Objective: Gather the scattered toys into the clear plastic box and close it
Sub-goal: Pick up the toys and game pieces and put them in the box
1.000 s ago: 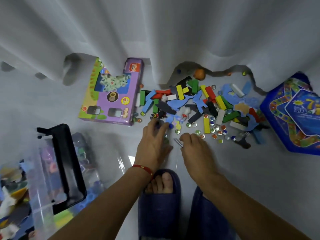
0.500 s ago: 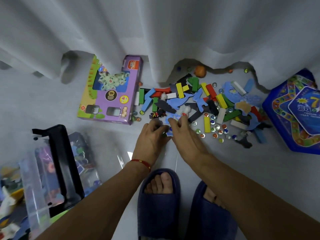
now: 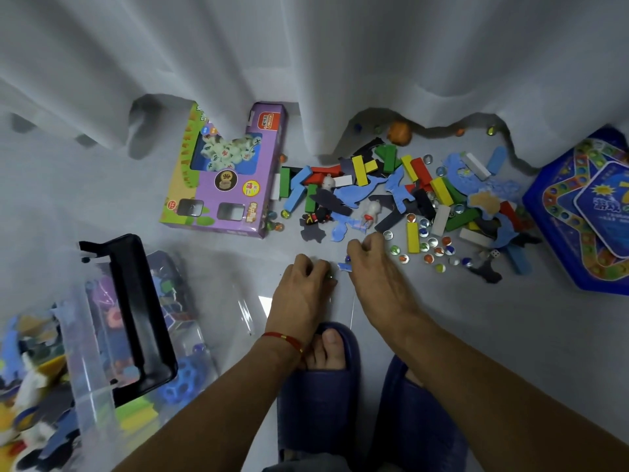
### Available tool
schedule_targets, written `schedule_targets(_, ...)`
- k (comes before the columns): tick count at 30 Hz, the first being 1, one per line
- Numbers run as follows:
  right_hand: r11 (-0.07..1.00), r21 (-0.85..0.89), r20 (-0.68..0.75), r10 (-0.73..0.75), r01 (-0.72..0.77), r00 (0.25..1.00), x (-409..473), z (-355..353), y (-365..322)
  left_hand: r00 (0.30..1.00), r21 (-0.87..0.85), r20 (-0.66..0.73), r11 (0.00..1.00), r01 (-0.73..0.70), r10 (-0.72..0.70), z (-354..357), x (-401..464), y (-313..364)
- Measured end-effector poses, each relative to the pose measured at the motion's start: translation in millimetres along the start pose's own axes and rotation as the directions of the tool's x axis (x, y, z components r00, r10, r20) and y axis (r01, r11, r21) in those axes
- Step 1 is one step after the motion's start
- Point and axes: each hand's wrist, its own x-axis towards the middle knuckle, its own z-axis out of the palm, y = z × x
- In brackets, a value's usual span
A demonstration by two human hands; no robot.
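Both hands are low over the grey floor point(image 3: 510, 335), just in front of the person's blue slippers point(image 3: 320, 386). The left hand point(image 3: 303, 287) has its fingers curled under, and a small green marble point(image 3: 329, 276) shows at its fingertips; it seems to be clutching small pieces, though what else is inside the fist is hidden. The right hand point(image 3: 374, 267) is just beside it, fingers bent, pinching a small blue piece point(image 3: 344, 266) between thumb and fingers at the near edge of the toy pile point(image 3: 408, 195). That pile lies just beyond the hands: coloured wooden blocks, flat blue and black foam shapes, two little white figures and many glass marbles point(image 3: 429, 247) spread toward the right, some partly under the hem of the white curtain point(image 3: 306, 63). A purple game box point(image 3: 231, 185) lies to the left of the pile, and a blue hexagonal game tin point(image 3: 585, 219) to the right. The clear plastic box point(image 3: 85, 352) sits at the lower left, well apart from the pile, already holding mixed toys, with its black-handled lid point(image 3: 136, 315) lying beside it on the floor, so the box stands open.
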Motion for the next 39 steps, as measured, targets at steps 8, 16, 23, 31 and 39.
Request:
schedule_targets(8, 0.99, -0.131, -0.111, -0.073, 0.058, 0.991, -20.8, 13.1, 12.9, 0.991, 0.082, 0.132, 0.995, -0.05, 0.038, -1.8, -1.5, 3.5)
schedule_targets(16, 0.89, -0.35, -0.044, -0.328, 0.293, 0.944, -20.1, 9.5, 26.1, 0.964, -0.168, 0.153, 0.955, 0.243, -0.218, -17.1, 4.1, 10.3)
schedule_targets(23, 0.928, -0.322, -0.143, -0.244, 0.188, 0.959, -3.4, -9.2, 43.7, 0.687, -0.775, 0.526, 0.05, 0.63, -0.502, -57.1, -10.7, 49.0)
schedule_targets(31, 0.442, 0.736, 0.412, 0.308, -0.513, 0.857, -33.8, -89.5, -14.6, 0.735, -0.722, 0.618, -0.571, 0.39, -0.28, -163.9, -76.1, 60.6)
schedule_targets(39, 0.54, 0.684, 0.67, -0.197, -0.491, 0.716, -72.6, -235.3, -219.8, 0.752, -0.758, 0.487, -0.643, 0.112, -0.444, -308.1, -188.5, -10.0)
